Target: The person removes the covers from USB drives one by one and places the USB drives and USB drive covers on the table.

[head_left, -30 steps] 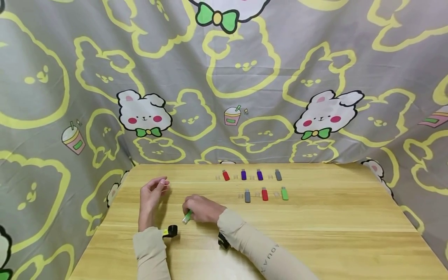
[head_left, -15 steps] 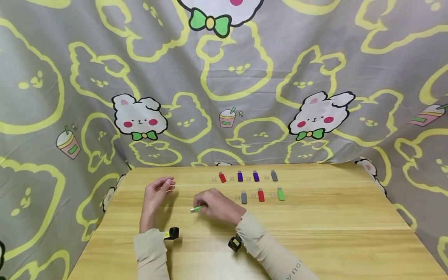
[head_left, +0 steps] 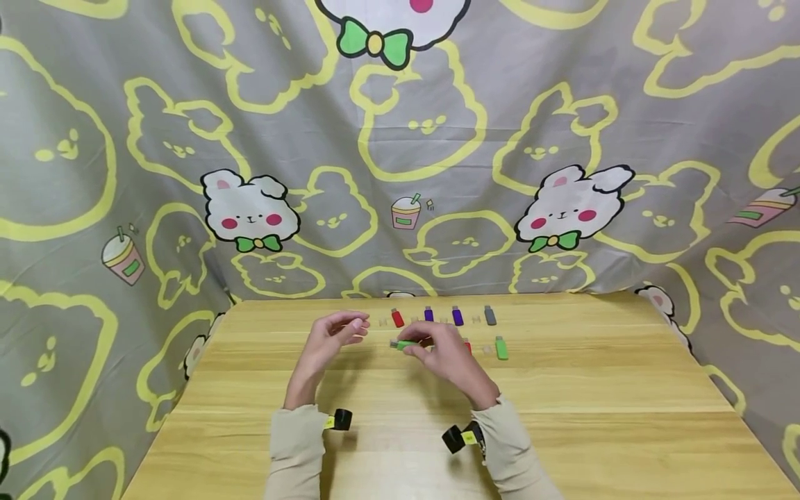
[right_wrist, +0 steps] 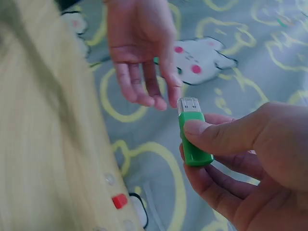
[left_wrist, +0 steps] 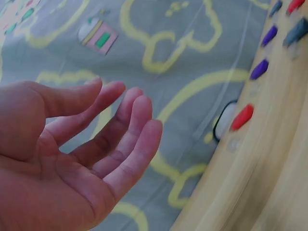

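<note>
My right hand (head_left: 451,355) pinches a green USB stick (right_wrist: 197,151) between thumb and fingers, above the table in front of the back row. A clear cap (right_wrist: 188,104) covers its plug, which points toward the left hand. My left hand (head_left: 326,345) hovers a little to the left, palm turned inward, with fingers loosely curved around nothing. Behind the hands, a red USB stick (head_left: 397,319), two purple USB sticks (head_left: 458,317) and a grey USB stick (head_left: 490,316) lie in a row. My right hand partly hides the front row.
In the front row another green USB stick (head_left: 502,348) lies at the right end. Small clear caps (head_left: 382,321) lie beside the sticks. A patterned curtain (head_left: 337,139) hangs behind the wooden table (head_left: 594,430).
My right hand has carried the green USB stick right and toward the back, turning its plug leftward. My left hand has also moved right. The head view has shifted slightly.
</note>
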`<state>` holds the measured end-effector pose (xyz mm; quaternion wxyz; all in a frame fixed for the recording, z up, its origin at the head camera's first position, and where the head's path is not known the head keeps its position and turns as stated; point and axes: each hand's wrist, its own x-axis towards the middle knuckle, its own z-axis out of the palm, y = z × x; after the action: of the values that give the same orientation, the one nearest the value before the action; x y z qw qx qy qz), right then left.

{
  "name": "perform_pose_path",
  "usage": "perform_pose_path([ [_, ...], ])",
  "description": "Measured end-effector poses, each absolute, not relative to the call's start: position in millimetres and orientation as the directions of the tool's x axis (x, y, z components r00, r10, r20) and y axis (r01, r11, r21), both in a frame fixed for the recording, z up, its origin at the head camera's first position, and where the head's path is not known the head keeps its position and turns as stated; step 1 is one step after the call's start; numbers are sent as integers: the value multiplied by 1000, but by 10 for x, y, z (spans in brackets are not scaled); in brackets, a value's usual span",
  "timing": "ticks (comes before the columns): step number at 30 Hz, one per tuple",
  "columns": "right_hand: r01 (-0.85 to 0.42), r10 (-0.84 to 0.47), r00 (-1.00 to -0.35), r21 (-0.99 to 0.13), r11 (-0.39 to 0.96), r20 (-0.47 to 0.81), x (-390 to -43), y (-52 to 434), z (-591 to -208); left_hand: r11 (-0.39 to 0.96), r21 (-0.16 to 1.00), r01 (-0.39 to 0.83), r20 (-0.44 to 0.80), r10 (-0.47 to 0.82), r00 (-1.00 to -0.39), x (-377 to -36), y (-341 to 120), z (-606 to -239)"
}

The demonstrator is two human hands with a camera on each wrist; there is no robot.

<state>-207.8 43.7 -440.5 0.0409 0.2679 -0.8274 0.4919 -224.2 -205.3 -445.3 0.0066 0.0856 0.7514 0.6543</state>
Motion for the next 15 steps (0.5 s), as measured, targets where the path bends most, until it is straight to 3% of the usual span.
perform_pose_path([
  [8, -380, -235, -918, -874, 303, 318, -2074, 623, -4491, 120, 980, 159, 122, 266, -956, -2219, -1711, -4426],
  [15, -352, -209, -931, -890, 291, 300, -2076, 621, -4536, 123, 972, 200, 148, 342, -928, -2194, -1541, -4442],
])
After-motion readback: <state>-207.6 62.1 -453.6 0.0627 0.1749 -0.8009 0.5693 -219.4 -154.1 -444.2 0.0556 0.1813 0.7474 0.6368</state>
